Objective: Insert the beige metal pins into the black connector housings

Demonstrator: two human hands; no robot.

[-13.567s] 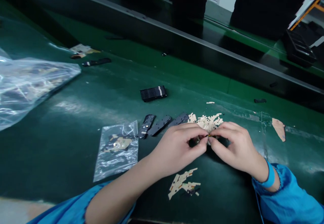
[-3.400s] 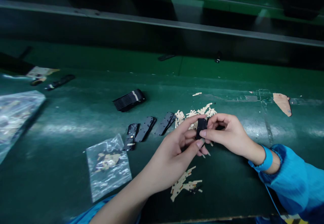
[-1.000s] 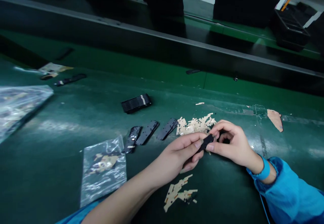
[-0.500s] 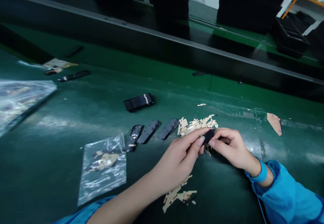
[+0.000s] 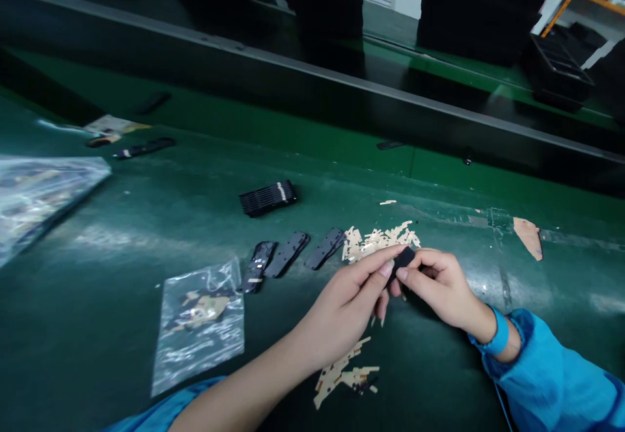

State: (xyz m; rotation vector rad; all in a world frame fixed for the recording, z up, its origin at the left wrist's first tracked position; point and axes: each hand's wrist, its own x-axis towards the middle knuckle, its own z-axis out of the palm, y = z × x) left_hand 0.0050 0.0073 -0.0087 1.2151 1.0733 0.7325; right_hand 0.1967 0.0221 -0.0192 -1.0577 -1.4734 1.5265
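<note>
My left hand (image 5: 344,308) holds a small black part (image 5: 402,259) between thumb and fingers, over the green table. From the other side, my right hand (image 5: 442,285) pinches the same part, its thumb resting on the part's near edge. Just behind my hands lies a heap of small cream strips (image 5: 378,240). Dark flat plates (image 5: 288,254) lie left of the heap, one of them (image 5: 258,266) bearing pale strips. Nearer to me, below my left hand, are more cream pieces (image 5: 342,377) with tiny dark bits.
A ribbed black stack (image 5: 267,198) lies behind the plates. A clear bag of pieces (image 5: 200,321) is at the left front, and a larger bag (image 5: 43,198) at the far left. A tan scrap (image 5: 528,238) lies at right. A dark ledge (image 5: 312,74) crosses the back.
My right thumb has moved left onto the black part. The lower fingers of my left hand now show beneath it, and the part has turned slightly.
</note>
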